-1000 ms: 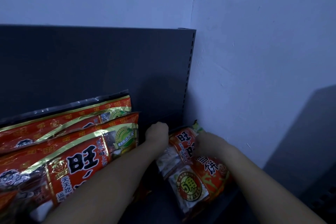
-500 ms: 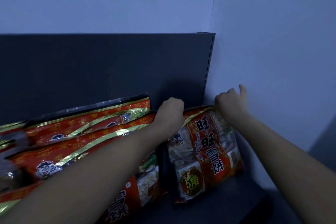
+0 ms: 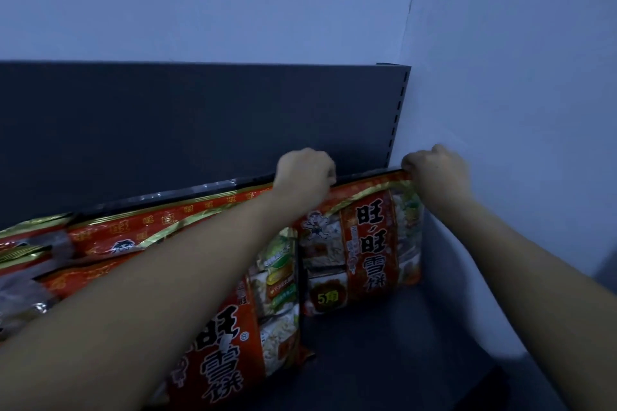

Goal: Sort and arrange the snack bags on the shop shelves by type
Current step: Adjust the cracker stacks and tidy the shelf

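Observation:
A red and gold snack bag (image 3: 364, 243) stands upright at the right end of the dark shelf (image 3: 384, 354), against the back panel. My left hand (image 3: 305, 173) grips its top left corner and my right hand (image 3: 437, 173) grips its top right corner, next to the wall. Left of it, more bags of the same red kind (image 3: 150, 227) lean against the back panel, and another red bag (image 3: 233, 337) lies in front, partly hidden under my left forearm.
The dark back panel (image 3: 167, 127) rises behind the bags, with a slotted upright (image 3: 397, 117) at its right end. A pale wall (image 3: 500, 77) closes the right side. Bare shelf surface lies in front of the held bag.
Both hands have lifted the bag from a tilted, low position to upright against the back panel. The hands now hold its two top corners, and the view has moved closer.

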### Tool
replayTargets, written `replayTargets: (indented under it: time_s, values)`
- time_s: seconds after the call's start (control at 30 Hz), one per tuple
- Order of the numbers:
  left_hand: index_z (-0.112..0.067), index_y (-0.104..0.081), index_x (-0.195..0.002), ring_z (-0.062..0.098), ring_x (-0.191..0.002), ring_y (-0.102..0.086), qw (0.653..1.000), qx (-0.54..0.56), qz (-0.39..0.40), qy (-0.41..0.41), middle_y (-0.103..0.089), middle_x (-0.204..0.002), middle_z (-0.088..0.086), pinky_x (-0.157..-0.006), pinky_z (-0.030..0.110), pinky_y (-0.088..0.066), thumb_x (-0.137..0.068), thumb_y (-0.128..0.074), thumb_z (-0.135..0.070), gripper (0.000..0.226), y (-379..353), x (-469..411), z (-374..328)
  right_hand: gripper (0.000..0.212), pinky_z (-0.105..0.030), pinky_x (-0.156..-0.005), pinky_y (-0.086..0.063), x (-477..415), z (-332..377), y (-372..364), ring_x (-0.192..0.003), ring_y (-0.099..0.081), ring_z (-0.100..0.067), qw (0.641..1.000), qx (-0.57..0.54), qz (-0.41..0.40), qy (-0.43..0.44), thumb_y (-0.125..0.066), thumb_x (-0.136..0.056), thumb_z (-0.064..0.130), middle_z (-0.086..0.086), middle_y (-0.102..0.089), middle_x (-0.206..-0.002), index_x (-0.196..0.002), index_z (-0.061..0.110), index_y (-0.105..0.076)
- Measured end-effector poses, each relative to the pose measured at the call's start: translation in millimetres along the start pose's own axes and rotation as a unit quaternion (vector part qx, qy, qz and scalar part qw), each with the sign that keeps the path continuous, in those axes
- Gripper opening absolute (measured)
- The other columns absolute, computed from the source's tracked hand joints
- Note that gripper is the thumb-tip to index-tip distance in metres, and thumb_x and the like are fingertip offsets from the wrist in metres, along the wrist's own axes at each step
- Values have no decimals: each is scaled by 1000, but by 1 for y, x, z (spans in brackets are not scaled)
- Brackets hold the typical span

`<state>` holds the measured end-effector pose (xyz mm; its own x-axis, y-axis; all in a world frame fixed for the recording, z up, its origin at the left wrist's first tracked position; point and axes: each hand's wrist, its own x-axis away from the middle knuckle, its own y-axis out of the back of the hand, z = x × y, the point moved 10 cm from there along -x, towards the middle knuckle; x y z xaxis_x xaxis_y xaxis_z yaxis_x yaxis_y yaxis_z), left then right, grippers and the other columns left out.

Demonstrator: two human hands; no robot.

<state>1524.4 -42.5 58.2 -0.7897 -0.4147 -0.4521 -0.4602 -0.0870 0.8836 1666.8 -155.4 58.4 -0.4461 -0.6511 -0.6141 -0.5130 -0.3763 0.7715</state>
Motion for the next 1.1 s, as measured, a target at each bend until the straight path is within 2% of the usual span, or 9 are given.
replayTargets:
  time_s: [0.13,0.2,0.33,0.43,0.5,0.63,0.8,0.97,1.1]
  values:
    - [-22,-73,-95,23,-95,-63,997,-35,68,29,-70,-101,0,-66,28,-43,-90,-60,-25,14,-5,2,24,18,-30,-56,-31,-6,4,-12,-79,-60,-33,999,-41,13,-24,-49,-84,0,-11,-64,-88,-88,8,-65]
    - [-21,-72,-96,26,-95,-63,997,-33,54,48,-69,-102,2,-66,28,-41,-89,-59,-20,15,1,0,30,17,-29,-58,-31,-10,5,-15,-81,-61,-34,998,-61,4,-33,-49,-86,5,-11,-64,-92,-91,8,-65]
    - [-19,-71,-96,26,-94,-62,998,-10,24,49,-69,-101,2,-69,28,-42,-92,-56,-23,15,6,1,36,21,-30,-60,-35,-12,-4,-15,-80,-60,-36,979,-170,-73,-90,-47,-87,-3,-18,-67,-93,-90,0,-68]
    - [-19,-68,-103,25,-100,-60,996,-14,85,35,-67,-108,2,-72,28,-41,-94,-54,-28,19,-13,5,40,21,-36,-68,-44,-8,-4,-33,-83,-59,-37,966,-227,-49,-111,-46,-87,-3,-21,-66,-94,-91,-3,-67]
    - [-18,-67,-104,27,-101,-60,995,-20,91,37,-66,-110,3,-72,30,-41,-95,-53,-27,20,-15,5,41,21,-36,-72,-44,-7,-4,-36,-86,-59,-36,962,-244,-45,-119,-46,-87,-3,-21,-66,-97,-94,-3,-66]
    - [-18,-70,-94,25,-94,-62,996,2,70,54,-68,-102,2,-71,29,-44,-90,-59,-25,13,-6,2,42,22,-37,-79,-46,-9,3,-26,-94,-61,-35,959,-262,-59,-95,-50,-90,2,-19,-66,-105,-106,-1,-64]
    - [-18,-71,-85,26,-89,-63,994,28,65,81,-70,-95,3,-69,31,-47,-84,-64,-19,7,-4,3,51,19,-35,-83,-47,-8,59,-18,-94,-62,-29,957,-282,-21,67,-57,-90,7,-14,-68,-103,-104,1,-68]
    - [-12,-73,-84,26,-85,-64,993,74,15,88,-70,-91,6,-72,34,-52,-88,-64,-16,11,1,4,56,13,-34,-76,-44,-17,53,-26,-90,-60,-30,962,-272,-33,-14,-56,-90,8,-15,-67,-97,-94,1,-66]
    - [-9,-73,-88,26,-88,-65,990,108,40,76,-70,-95,9,-77,36,-55,-86,-60,-5,13,0,6,60,27,-38,-81,-46,-14,62,-31,-102,-59,-31,965,-260,-1,-28,-56,-91,12,-14,-62,-115,-116,5,-58]
